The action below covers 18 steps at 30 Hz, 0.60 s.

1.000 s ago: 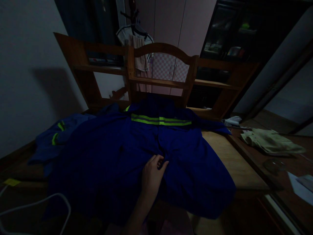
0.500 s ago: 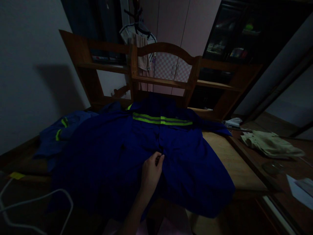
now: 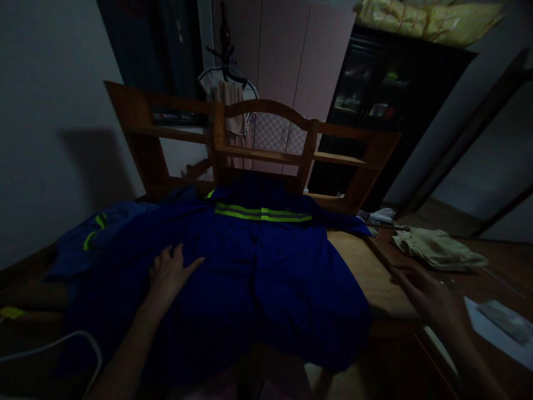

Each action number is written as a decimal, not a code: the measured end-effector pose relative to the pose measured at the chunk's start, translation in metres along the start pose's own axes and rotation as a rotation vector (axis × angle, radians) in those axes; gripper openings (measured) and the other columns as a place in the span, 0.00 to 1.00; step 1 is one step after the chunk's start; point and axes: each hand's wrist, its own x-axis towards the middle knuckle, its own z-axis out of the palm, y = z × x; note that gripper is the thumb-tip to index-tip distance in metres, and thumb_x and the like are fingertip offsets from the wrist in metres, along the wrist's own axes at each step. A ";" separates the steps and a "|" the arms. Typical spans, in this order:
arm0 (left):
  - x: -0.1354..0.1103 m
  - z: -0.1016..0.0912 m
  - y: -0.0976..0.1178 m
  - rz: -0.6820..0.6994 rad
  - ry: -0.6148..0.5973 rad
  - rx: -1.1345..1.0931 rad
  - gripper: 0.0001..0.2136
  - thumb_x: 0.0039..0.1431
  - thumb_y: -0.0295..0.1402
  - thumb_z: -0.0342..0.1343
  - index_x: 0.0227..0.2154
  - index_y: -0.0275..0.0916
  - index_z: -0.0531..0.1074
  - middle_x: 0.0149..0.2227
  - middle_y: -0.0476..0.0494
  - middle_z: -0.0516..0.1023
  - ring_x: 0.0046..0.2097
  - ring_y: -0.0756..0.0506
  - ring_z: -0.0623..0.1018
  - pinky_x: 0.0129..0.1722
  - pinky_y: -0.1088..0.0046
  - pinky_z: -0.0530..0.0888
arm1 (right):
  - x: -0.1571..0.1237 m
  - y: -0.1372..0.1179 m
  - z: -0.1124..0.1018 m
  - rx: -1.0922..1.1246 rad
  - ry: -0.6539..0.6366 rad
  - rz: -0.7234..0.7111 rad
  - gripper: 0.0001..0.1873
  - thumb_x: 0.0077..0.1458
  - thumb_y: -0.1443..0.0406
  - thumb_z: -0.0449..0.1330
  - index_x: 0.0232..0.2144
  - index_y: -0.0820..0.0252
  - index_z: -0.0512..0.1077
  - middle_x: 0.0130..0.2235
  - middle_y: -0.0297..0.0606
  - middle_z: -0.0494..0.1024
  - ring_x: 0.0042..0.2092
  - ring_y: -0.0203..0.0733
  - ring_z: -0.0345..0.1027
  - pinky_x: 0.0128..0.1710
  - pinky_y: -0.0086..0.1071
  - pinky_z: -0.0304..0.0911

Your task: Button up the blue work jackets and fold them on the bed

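Observation:
A dark blue work jacket (image 3: 291, 272) lies spread out, front up, with a yellow-green and grey reflective band (image 3: 287, 215) across its chest. My left hand (image 3: 169, 272) is over the jacket's left part as I see it, fingers spread and thumb pointing right, with nothing in it. At the right, my right hand (image 3: 433, 297) hovers by the edge of the brown tabletop, its fingers stretched out to the left, slightly blurred. I see nothing held in it. Behind that hand a small glass jar (image 3: 450, 284) is partly hidden.
A lighter blue garment (image 3: 112, 219) with reflective strips lies at the left. The wooden shelf frame (image 3: 260, 154) stands behind the jacket. A folded pale cloth (image 3: 437, 247) and white papers (image 3: 499, 328) rest on the right tabletop. A white cable (image 3: 89, 339) loops at lower left.
My left hand has let go of the jacket's front opening, moved left and spread its fingers. My right hand has come into view at the right. The camera view has shifted.

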 end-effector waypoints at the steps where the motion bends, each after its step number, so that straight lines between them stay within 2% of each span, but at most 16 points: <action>1: 0.008 0.000 -0.009 0.011 -0.023 0.061 0.35 0.51 0.56 0.49 0.55 0.33 0.60 0.54 0.26 0.62 0.53 0.27 0.65 0.46 0.50 0.66 | 0.019 -0.014 0.015 0.068 -0.105 -0.039 0.21 0.57 0.49 0.51 0.43 0.55 0.71 0.40 0.43 0.77 0.38 0.44 0.72 0.34 0.32 0.66; 3: 0.019 -0.004 -0.017 0.079 -0.067 0.154 0.27 0.57 0.50 0.44 0.50 0.33 0.64 0.48 0.28 0.67 0.49 0.31 0.69 0.44 0.56 0.68 | 0.049 -0.041 0.050 0.083 -0.234 -0.078 0.25 0.55 0.49 0.53 0.46 0.60 0.69 0.42 0.46 0.76 0.39 0.44 0.73 0.36 0.32 0.65; 5: 0.023 -0.008 -0.018 0.152 -0.128 0.204 0.18 0.61 0.41 0.41 0.43 0.33 0.67 0.42 0.32 0.70 0.44 0.36 0.72 0.41 0.63 0.69 | 0.067 -0.064 0.082 -0.020 -0.313 -0.100 0.28 0.53 0.48 0.55 0.46 0.64 0.69 0.42 0.48 0.76 0.39 0.46 0.72 0.36 0.32 0.64; 7: 0.023 -0.012 -0.017 0.194 -0.179 0.205 0.14 0.61 0.36 0.40 0.40 0.35 0.66 0.38 0.36 0.72 0.41 0.39 0.74 0.37 0.67 0.69 | 0.073 -0.080 0.106 -0.152 -0.360 -0.116 0.25 0.53 0.49 0.56 0.42 0.65 0.71 0.40 0.49 0.76 0.40 0.48 0.71 0.36 0.32 0.62; 9: 0.021 -0.013 -0.016 0.192 -0.146 0.148 0.13 0.61 0.37 0.40 0.39 0.36 0.65 0.38 0.37 0.72 0.41 0.41 0.74 0.35 0.69 0.69 | 0.069 -0.089 0.122 -0.283 -0.331 -0.116 0.20 0.55 0.53 0.55 0.39 0.65 0.71 0.39 0.49 0.76 0.41 0.50 0.70 0.36 0.34 0.60; 12: 0.024 -0.012 -0.016 0.077 0.027 -0.032 0.13 0.62 0.39 0.38 0.40 0.38 0.63 0.39 0.40 0.72 0.41 0.42 0.75 0.36 0.70 0.69 | 0.060 -0.098 0.131 -0.420 -0.190 -0.189 0.12 0.58 0.65 0.50 0.40 0.65 0.70 0.37 0.48 0.75 0.42 0.51 0.68 0.40 0.38 0.57; 15: 0.037 -0.016 -0.009 -0.058 0.202 -0.161 0.12 0.62 0.38 0.40 0.42 0.38 0.63 0.39 0.41 0.73 0.41 0.42 0.75 0.37 0.69 0.69 | 0.065 -0.106 0.127 -0.456 -0.039 -0.340 0.13 0.57 0.72 0.47 0.39 0.67 0.70 0.39 0.51 0.74 0.45 0.53 0.65 0.46 0.43 0.54; 16: 0.043 -0.018 -0.005 -0.074 0.237 -0.173 0.12 0.62 0.38 0.40 0.42 0.38 0.63 0.39 0.40 0.73 0.41 0.42 0.75 0.37 0.69 0.70 | 0.071 -0.109 0.124 -0.456 0.010 -0.348 0.14 0.57 0.73 0.46 0.40 0.68 0.69 0.40 0.53 0.73 0.47 0.55 0.64 0.47 0.44 0.54; 18: 0.054 -0.025 0.006 -0.075 0.280 -0.170 0.12 0.62 0.37 0.40 0.42 0.37 0.63 0.40 0.40 0.72 0.42 0.41 0.75 0.37 0.69 0.70 | 0.085 -0.111 0.118 -0.454 0.089 -0.268 0.15 0.59 0.71 0.46 0.43 0.73 0.68 0.42 0.59 0.71 0.48 0.57 0.63 0.46 0.44 0.55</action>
